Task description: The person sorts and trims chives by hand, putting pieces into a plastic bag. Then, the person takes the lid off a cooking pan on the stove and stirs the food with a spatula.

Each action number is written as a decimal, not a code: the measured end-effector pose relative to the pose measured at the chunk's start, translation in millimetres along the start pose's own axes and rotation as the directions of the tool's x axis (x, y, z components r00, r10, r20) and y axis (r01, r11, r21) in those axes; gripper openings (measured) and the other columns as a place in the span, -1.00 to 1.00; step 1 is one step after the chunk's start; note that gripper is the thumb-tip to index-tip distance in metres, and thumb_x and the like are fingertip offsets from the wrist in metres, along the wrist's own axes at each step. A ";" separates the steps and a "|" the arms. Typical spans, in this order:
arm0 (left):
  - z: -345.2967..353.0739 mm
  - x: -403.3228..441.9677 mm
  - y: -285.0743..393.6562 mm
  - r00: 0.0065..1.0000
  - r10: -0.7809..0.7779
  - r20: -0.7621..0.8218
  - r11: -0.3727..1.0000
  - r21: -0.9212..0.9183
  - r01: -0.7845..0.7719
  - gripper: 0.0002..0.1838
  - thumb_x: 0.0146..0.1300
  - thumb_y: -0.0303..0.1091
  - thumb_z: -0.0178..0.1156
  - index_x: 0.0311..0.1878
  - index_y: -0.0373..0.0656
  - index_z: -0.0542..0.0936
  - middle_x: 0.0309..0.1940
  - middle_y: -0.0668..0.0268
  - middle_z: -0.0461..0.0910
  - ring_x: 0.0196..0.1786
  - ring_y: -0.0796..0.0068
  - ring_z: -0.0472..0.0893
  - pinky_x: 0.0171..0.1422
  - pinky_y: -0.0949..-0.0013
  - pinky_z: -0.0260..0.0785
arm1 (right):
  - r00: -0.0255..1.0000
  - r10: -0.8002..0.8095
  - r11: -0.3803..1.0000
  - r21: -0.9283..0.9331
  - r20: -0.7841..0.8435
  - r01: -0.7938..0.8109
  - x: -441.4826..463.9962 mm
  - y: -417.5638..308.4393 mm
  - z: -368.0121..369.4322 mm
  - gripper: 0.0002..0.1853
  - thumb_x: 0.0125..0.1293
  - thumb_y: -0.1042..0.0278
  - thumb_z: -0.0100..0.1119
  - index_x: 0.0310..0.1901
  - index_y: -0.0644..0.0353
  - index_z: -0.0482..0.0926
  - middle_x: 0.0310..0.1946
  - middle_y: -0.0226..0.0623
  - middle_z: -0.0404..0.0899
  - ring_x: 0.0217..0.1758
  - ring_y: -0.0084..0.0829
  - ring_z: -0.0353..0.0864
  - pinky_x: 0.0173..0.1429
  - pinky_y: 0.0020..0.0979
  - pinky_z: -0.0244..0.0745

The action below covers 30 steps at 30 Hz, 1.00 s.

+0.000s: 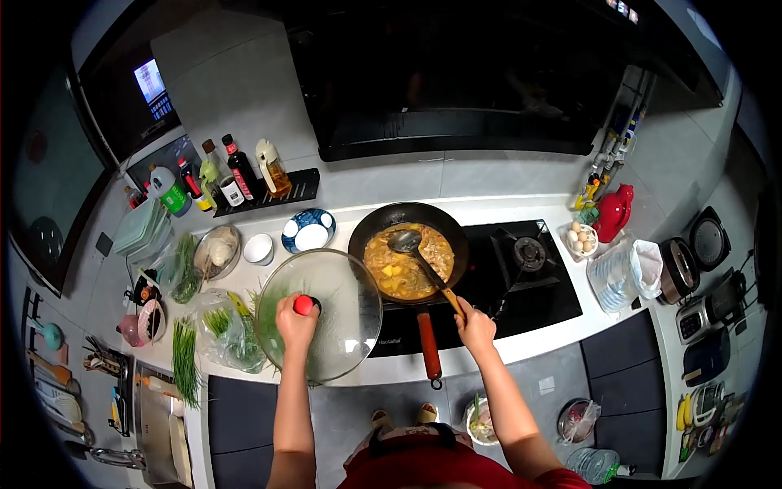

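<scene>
My left hand (296, 324) is closed on the knob of a large glass lid (350, 326), which is held over the counter just left of the wok. In my right hand (475, 326) is the wooden handle of a ladle (405, 241), whose bowl rests in the food. A dark wok (366, 225) with a red-brown handle sits on the left side of the black hob and holds a yellow-brown stew (407, 273) with chunks in it.
Green stalks (185, 359) and a plastic bag of greens (232, 334) lie left of the lid. Behind stand a white bowl (259, 249), a blue-patterned plate (309, 231) and bottles (243, 171) on a shelf. Eggs (581, 239) and a red pot (613, 213) are right of the hob.
</scene>
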<state>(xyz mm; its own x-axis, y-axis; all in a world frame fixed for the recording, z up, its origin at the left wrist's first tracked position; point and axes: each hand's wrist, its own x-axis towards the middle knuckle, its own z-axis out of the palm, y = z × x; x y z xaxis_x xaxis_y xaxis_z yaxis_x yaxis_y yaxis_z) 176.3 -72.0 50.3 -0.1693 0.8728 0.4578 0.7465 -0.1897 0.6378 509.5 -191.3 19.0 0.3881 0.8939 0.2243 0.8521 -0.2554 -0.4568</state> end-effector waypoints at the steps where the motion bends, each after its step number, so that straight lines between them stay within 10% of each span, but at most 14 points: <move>1: 3.6 5.6 7.4 1.000 0.016 0.015 1.000 -0.012 -0.015 -0.60 -0.29 -0.38 0.28 -0.25 -0.28 0.57 -0.27 0.06 0.51 -0.21 0.07 0.52 -0.05 0.24 0.37 | 1.000 0.010 1.000 -0.011 0.008 -0.010 -0.7 1.0 0.1 -0.58 0.06 0.33 0.16 0.03 -0.02 0.46 -0.48 -0.18 0.55 -0.42 -0.16 0.56 -0.37 -0.22 0.45; 30: 197.5 62.7 147.8 0.902 0.234 0.362 0.972 -0.070 -0.224 -0.58 -0.25 -0.29 0.27 -0.20 -0.19 0.59 -0.22 0.04 0.51 -0.18 0.10 0.54 -0.06 0.23 0.42 | 0.999 0.023 0.996 0.090 -0.032 -0.020 1.4 36.6 -8.8 -0.51 -0.02 0.37 0.20 0.04 0.13 0.41 -0.46 -0.09 0.51 -0.45 -0.12 0.55 -0.38 -0.23 0.49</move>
<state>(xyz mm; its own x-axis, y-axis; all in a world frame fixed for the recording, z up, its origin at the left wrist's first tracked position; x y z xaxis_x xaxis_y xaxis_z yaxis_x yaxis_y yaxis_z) 403.1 43.5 50.9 0.2554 0.9059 0.3379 0.7184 -0.4117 0.5607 544.3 -202.7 10.1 0.4192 0.8752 0.2413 0.8089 -0.2394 -0.5370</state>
